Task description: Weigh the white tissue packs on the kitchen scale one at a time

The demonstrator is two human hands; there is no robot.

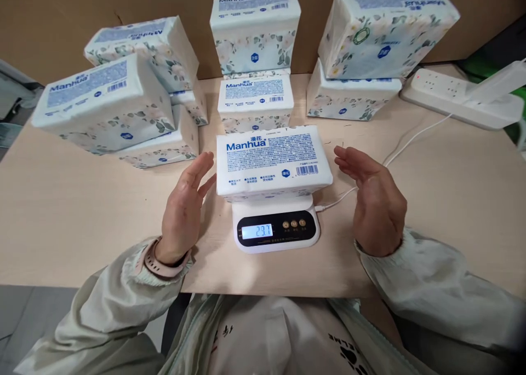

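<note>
A white and blue pack of tissues [273, 161] marked Manhua lies flat on a white digital scale [276, 243], whose lit display reads about 237, perhaps with a decimal point. My left hand [183, 213] is beside the pack's left end, fingers stretched forward; I cannot tell whether a fingertip touches it. On the other side, my right hand [375, 202] is held apart from the pack's right end, palm inward and fingers extended. Neither hand holds anything. The scale's plate is mostly hidden under the pack.
More tissue packs are stacked on the wooden table [102, 216]: left stack [107, 101], middle stack [255, 57], right stack [382, 46]. A white power strip [444, 90] sits at the far right. Its white cable [415, 131] runs to the scale. Brown cardboard [164, 3] stands behind.
</note>
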